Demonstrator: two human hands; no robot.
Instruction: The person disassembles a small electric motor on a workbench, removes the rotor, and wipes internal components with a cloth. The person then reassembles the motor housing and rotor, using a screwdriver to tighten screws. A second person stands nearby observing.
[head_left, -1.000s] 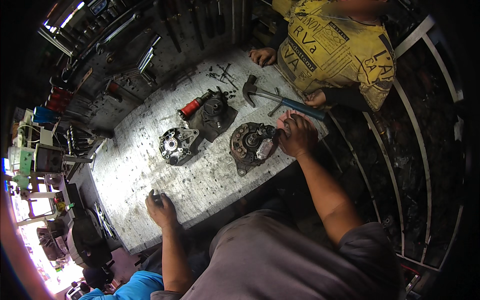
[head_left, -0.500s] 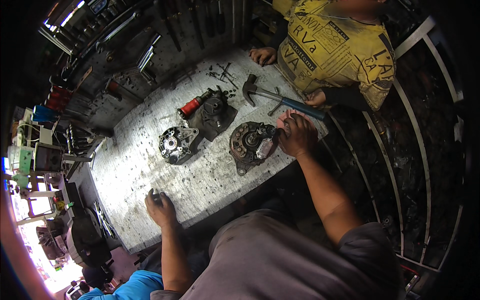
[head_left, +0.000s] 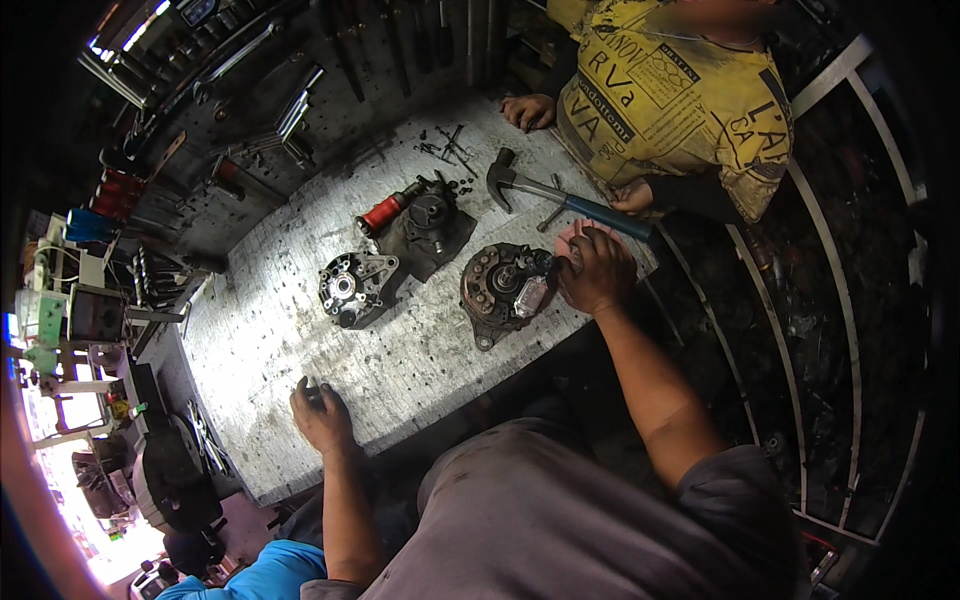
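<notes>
My left hand [head_left: 323, 418] rests near the worktable's front edge with its fingers curled; something small and dark shows at the fingertips, too small to name. My right hand [head_left: 600, 272] is closed over a pink cloth [head_left: 568, 237] near the table's right corner. Just left of that hand lies a round, dirty alternator housing [head_left: 492, 285] with a silvery part [head_left: 530, 297] on its side. A second, cleaner metal end cover [head_left: 345, 286] lies farther left. Behind them a dark rotor-like part [head_left: 430, 215] sits on a dark cloth [head_left: 445, 252].
A hammer [head_left: 545, 188] with a blue handle lies behind my right hand. A red-handled tool [head_left: 383, 213] and loose bolts [head_left: 452, 150] lie toward the back. Across the table, a person in a yellow shirt [head_left: 670, 105] leans on it. Wrenches [head_left: 295, 115] hang on the left wall.
</notes>
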